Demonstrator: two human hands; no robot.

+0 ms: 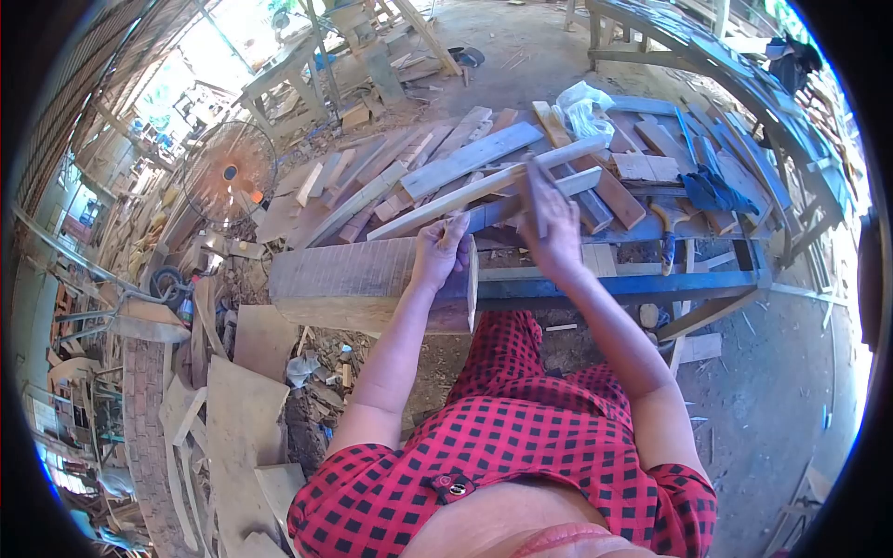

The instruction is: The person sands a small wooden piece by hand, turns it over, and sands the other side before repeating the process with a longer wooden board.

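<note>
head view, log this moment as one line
left hand: at end of wooden block | right hand: holding flat wooden piece | loose boards: piled beyond

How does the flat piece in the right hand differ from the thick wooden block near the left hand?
The flat piece is much smaller and thinner than the thick wooden block. The piece is gripped in the right hand, whereas the block lies lengthwise near the left hand. Both look brownish.
</note>
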